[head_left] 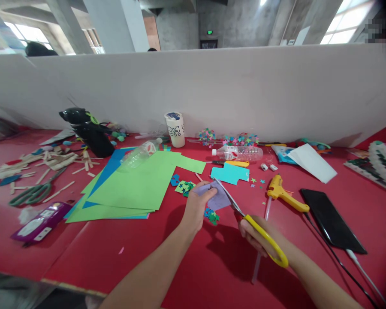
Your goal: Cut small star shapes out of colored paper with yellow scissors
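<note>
My left hand [196, 201] pinches a small piece of purple paper [221, 198], thumb on top. In my right hand [255, 236] is a pair of yellow-handled scissors [266, 240], its blades pointing up and left along the paper's right edge. Whether the blades bite into the paper I cannot tell. Under and beside the left hand lie small piles of star sequins, green ones [188, 187] and blue-green ones [212, 216]. A cut piece of turquoise paper [230, 173] rests just beyond the purple one.
Green sheets [141, 184] lie left, a plastic bottle [143, 152] on them. At right are a yellow glue gun [284, 193] and a black phone [333, 219], both with cables. A white cup [175, 131], another bottle [239, 153] and a black flask [91, 135] stand or lie farther back.
</note>
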A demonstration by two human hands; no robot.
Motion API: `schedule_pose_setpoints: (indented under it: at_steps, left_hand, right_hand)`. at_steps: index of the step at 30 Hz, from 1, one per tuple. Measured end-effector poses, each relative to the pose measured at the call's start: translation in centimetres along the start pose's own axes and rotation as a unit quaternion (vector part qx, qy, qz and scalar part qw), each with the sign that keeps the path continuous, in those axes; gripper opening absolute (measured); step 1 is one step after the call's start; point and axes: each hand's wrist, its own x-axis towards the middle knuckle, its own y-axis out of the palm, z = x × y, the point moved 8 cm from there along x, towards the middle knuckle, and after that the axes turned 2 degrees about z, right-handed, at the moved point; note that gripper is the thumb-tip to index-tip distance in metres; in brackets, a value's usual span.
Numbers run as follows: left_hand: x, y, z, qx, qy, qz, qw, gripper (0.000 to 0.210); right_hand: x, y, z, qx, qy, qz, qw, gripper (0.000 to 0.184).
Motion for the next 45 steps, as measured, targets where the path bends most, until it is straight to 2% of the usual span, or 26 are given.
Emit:
schedule_pose_setpoints:
  at_steps: [7, 10, 16, 19, 23, 39, 45]
  left_hand:
    - [0.2, -0.3, -0.3, 0.033, 0.007, 0.002, 0.999, 0.015]
    - [0.2, -0.3, -0.3, 0.03, 0.002, 0.0, 1.0, 0.017]
    - [0.1, -0.1, -0.1, 0.009, 0.001, 0.004, 1.0, 0.017]
    - [0.1, -0.2, -0.1, 0.011, 0.002, -0.006, 1.0, 0.018]
    - [0.1, -0.2, -0.1, 0.016, 0.003, -0.005, 1.0, 0.017]
    - [0.4, -0.6, 0.1, -0.006, 0.002, -0.013, 1.0, 0.017]
    - [0.3, 1.0, 0.4, -0.081, -0.054, 0.044, 0.994, 0.02]
  right_hand:
    - [-0.7, -0.3, 1.0, -0.035, 0.024, 0.001, 0.999, 0.056]
    - [-0.6, -0.1, 1.1, -0.016, 0.014, 0.01, 1.0, 0.058]
    - [0.0, 0.6, -0.1, 0.022, 0.012, 0.001, 1.0, 0.054]
    - [0.0, 0.8, 0.2, 0.023, 0.0, -0.009, 1.0, 0.054]
    - [0.0, 0.8, 0.2, 0.021, 0.017, -0.016, 1.0, 0.056]
    - [0.0, 0.3, 1.3, -0.016, -0.009, -0.021, 1.0, 0.048]
    - [0.1, -0.2, 0.7, 0.024, 0.017, -0.056, 0.998, 0.049]
